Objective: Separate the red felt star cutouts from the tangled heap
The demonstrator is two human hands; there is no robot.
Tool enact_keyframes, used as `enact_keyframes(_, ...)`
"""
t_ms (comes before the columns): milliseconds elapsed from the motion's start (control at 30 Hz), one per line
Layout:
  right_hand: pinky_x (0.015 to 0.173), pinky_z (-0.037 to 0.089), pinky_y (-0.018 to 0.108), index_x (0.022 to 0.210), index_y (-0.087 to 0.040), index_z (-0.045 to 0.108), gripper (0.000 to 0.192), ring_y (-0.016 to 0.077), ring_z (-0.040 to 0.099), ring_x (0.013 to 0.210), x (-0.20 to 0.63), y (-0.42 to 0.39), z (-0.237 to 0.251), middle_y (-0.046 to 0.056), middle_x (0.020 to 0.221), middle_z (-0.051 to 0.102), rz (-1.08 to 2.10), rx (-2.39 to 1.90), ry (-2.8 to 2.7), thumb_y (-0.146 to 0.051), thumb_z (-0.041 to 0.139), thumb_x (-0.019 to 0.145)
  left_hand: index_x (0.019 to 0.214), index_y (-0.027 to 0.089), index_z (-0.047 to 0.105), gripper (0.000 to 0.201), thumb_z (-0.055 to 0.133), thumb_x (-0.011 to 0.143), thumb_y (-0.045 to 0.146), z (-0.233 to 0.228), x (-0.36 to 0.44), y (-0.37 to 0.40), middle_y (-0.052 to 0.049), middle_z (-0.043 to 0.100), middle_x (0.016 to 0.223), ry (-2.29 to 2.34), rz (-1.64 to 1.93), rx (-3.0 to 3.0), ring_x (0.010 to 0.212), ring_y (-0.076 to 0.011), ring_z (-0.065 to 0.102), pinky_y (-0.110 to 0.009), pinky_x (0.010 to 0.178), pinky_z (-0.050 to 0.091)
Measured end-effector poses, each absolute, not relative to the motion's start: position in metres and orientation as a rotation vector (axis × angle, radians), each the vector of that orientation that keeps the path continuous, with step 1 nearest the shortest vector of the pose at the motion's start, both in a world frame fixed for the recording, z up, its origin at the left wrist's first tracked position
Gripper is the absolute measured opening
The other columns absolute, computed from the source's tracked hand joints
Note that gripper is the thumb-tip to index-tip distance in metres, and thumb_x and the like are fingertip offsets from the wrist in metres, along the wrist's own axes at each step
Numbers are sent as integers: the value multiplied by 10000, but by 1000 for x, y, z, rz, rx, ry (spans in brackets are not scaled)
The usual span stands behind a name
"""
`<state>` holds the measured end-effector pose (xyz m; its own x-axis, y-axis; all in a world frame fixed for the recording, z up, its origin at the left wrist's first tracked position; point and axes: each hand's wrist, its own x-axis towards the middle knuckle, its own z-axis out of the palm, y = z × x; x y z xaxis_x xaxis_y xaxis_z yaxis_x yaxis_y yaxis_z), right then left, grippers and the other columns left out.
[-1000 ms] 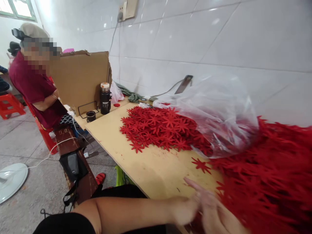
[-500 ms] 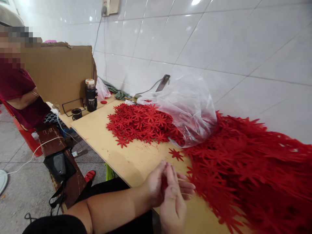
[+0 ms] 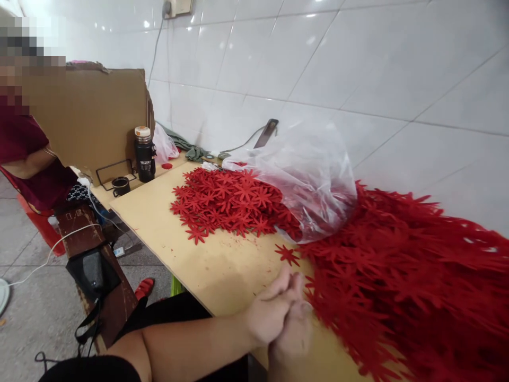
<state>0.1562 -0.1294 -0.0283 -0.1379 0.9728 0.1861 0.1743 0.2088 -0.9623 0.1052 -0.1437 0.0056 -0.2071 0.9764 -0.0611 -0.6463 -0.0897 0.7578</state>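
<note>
A: What step is this?

B: As I read it, working single red felt flowers loose from the big red heap [image 3: 417, 297] on the right of the wooden table [image 3: 222, 270]. Both hands meet at the near edge, touching the heap's left fringe.

A: How do the hands stand?

B: The left hand [image 3: 270, 313] is curled, fingers folded in toward the palm, thumb stretched toward the heap. The right hand [image 3: 292, 334] is pressed against it, blurred, fingers bunched. Whether either one pinches a piece I cannot tell; nothing red shows clearly between them.

A: Where are the finished pieces?

B: A spread pile of cut flowers [image 3: 226, 201] lies farther along the table to the left, spilling from a clear plastic bag [image 3: 306, 170]. One loose flower [image 3: 287, 254] sits between that pile and the hands.

A: And the next move?

B: Probably a fine pinch on one thin petal edge, pulling gently so the felt doesn't tear.

A: Anyone else there?

B: A person in a maroon top [image 3: 24, 154] sits far left, beside a cardboard box [image 3: 91, 116] and a black flask [image 3: 145, 154].
</note>
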Motion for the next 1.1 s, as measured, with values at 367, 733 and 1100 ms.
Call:
enact_keyframes(367,1088,272,434,1330,-109,384,531,245,361,1289,154,-138,-7,101,1403,380,971,-1043,-1241,-284,417,830,1383,23,207,664,405,844,356,-1,108,-132,-147,203,1470,777,1507,833,1369,-187,185,-303,1140,115)
enact_keyframes(733,1098,240,455,1350,-169,346,522,198,362,1294,146,-139,-11,97,1411,370,985,-948,-1373,-302,425,852,1264,90,468,481,374,862,337,17,99,-129,-116,555,1247,683,1606,405,1208,-190,466,-315,1078,281)
enact_keyframes(1100,1112,192,449,1281,-75,435,506,193,301,1326,163,-108,5,133,1401,374,574,-946,-1725,-373,298,896,1289,75,438,524,263,885,359,29,112,-132,-106,561,1236,557,1444,339,1214,-182,456,-318,1102,202)
